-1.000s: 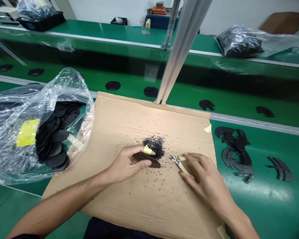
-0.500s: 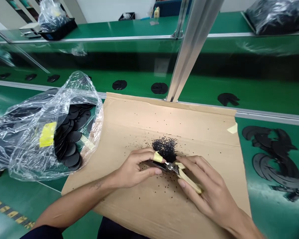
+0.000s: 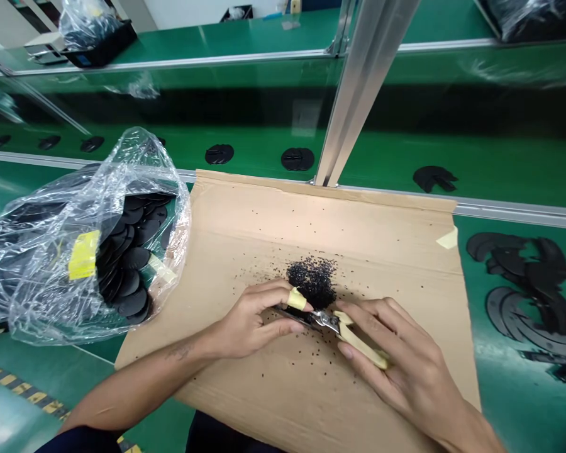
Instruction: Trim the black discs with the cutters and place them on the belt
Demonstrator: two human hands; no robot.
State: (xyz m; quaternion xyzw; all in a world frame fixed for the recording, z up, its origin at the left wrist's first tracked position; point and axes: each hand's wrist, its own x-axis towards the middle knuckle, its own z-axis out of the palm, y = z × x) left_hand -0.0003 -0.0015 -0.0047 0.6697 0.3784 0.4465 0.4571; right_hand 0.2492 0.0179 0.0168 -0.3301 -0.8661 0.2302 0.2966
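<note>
Between thumb and forefinger, my left hand (image 3: 252, 321) pinches a thin black plastic disc (image 3: 306, 319), mostly hidden by the fingers. Yellow tape wraps the forefinger. My right hand (image 3: 400, 358) is closed around nippers (image 3: 365, 346) with yellow-wrapped handles. Their metal jaws meet the edge of the disc, beside my left fingertips. Just beyond lies a heap of tiny black plastic bits (image 3: 314, 280), with stray ones scattered around. Everything is above a sheet of brown cardboard (image 3: 245, 402).
At left, an open clear plastic bag (image 3: 136, 148) holds many black discs (image 3: 132, 283). Curved black parts (image 3: 532, 277) lie on the green table at right. A metal post (image 3: 358, 88) rises behind the cardboard. More black discs (image 3: 298, 159) sit on the green strip beyond.
The camera view has shifted slightly. Both hands stay in nearly the same place, with the nippers still at the disc's edge and the disc tilted a little differently.
</note>
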